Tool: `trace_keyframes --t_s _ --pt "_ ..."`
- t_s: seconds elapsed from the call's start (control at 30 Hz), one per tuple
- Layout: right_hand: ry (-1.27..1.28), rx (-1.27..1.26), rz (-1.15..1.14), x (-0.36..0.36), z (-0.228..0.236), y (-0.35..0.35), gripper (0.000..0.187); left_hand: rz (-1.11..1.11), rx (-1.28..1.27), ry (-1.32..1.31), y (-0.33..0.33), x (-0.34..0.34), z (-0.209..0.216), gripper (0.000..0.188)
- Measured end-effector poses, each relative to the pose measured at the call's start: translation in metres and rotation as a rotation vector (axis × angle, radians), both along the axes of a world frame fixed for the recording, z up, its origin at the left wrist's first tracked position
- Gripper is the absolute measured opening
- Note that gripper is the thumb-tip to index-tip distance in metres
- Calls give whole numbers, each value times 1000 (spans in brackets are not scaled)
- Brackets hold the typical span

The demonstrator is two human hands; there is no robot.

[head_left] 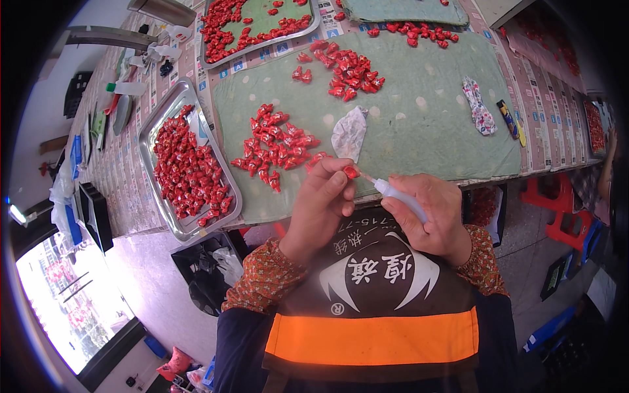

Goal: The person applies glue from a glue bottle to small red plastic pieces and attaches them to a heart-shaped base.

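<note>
Between the thumb and fingertips of my left hand [323, 196] is a small red piece [351, 172], too small to name exactly. My right hand [432, 209] is wrapped round a white squeeze bottle [405, 200], whose thin nozzle points left and meets or nearly meets the red piece. Just beyond my left hand lies a loose pile of similar red pieces [275, 144] on the green cloth [432, 124]. A crumpled white patterned rag [349, 133] rests on the cloth beyond my fingertips.
A metal tray [232, 190] heaped with red pieces stands at the left; another tray [314, 26] is at the back. A second pile [347, 71] lies farther off. To the right are a floral cloth bundle [479, 108] and a yellow-black tube [507, 119]. Red stools [563, 209] stand beyond the table.
</note>
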State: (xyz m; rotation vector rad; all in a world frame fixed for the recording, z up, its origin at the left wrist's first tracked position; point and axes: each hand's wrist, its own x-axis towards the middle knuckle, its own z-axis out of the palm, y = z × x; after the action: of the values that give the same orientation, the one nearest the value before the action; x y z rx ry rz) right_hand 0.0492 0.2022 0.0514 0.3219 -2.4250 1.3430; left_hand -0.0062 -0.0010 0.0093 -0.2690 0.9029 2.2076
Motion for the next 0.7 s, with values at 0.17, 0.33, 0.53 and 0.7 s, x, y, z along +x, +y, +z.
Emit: trace_keyframes --t_s 0.17,0.33,0.53,0.7 --pt "4 -8 9 0 0 1 30 12 -52 121 1 -1 2 19" --pt "-3 6 11 1 1 0 30 26 -92 188 -1 -3 3 20" --pt "-31 -12 27 1 2 0 29 20 -124 260 -2 -4 0 20" --pt "-26 -26 26 0 1 0 29 16 -143 324 -3 -4 -3 20"
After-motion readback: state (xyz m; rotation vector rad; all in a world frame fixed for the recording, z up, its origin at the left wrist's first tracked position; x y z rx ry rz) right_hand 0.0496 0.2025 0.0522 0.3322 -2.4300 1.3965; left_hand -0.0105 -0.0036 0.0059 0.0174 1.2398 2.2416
